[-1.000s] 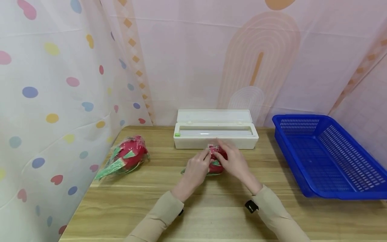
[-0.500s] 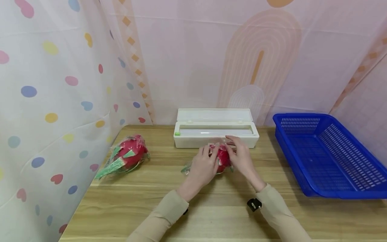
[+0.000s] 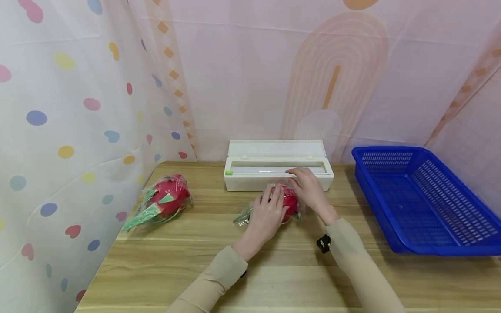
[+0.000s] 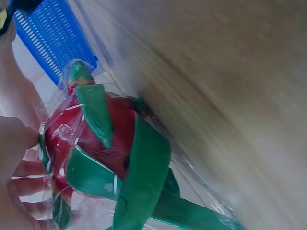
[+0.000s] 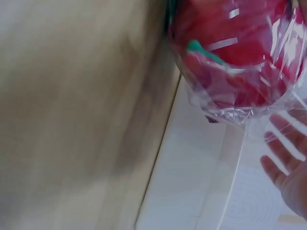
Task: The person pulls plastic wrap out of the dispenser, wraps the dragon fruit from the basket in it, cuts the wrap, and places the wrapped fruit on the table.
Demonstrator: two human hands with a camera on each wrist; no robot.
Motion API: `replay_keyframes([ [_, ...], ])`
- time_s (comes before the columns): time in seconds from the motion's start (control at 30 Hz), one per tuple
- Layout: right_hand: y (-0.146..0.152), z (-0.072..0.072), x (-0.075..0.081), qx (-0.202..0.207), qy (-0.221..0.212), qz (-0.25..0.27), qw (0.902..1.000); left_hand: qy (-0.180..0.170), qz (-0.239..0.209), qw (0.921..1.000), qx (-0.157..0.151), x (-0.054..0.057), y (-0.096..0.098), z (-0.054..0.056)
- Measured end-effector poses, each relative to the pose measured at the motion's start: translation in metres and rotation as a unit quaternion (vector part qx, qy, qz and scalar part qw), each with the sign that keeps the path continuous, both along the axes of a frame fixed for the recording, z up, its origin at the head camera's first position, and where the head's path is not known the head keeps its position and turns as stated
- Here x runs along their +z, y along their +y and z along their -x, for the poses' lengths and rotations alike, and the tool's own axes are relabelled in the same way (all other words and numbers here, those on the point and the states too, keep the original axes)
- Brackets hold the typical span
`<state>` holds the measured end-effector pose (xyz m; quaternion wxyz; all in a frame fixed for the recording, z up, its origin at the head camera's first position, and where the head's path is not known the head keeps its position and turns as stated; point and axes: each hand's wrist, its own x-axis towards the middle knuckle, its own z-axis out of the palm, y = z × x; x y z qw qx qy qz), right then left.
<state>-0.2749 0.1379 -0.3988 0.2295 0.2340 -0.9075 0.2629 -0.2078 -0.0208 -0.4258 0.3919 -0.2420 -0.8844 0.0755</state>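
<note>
A red dragon fruit [image 3: 290, 202] with green leaf tips, wrapped in clear film, lies on the table in front of the white film box. My left hand [image 3: 268, 214] rests over its left side in the head view, fingers laid across the top. From the left wrist, the thumb and fingers touch the film, and the green leaves [image 4: 144, 172] show beneath it. My right hand [image 3: 309, 189] is at the fruit's far right, over the box's front edge. In the right wrist view its fingers [image 5: 283, 148] are spread beside the loose film [image 5: 249, 112], apparently holding nothing.
The white cling film box [image 3: 278, 182] stands against the backdrop, lid raised, with a roll inside and a green slider [image 3: 228, 173] at its left end. Another wrapped dragon fruit [image 3: 172, 198] lies at the table's left. A blue plastic basket [image 3: 391, 226] stands at the right.
Both hands were close together over the fruit. The left hand has spread across its left side; the right hand has moved away to the right and up toward the box.
</note>
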Motion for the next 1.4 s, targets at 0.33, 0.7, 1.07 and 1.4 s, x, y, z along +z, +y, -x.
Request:
replay_keyframes([
  [0.33,-0.010,0.027,0.002,0.014,-0.039,-0.103,0.9938,0.000,-0.004,0.9992,-0.039,-0.008,-0.005,-0.002],
  [0.7,-0.013,0.029,0.004,0.014,-0.039,-0.089,0.9951,-0.039,0.017,0.9984,-0.037,-0.004,-0.009,-0.004],
  [1.07,-0.008,0.013,0.000,0.083,0.001,-0.054,0.9951,-0.042,0.022,0.9981,-0.038,0.000,-0.013,-0.001],
  [1.4,-0.006,0.003,0.001,0.082,-0.015,-0.041,0.9957,-0.026,0.025,0.9983,-0.046,0.000,-0.012,0.001],
])
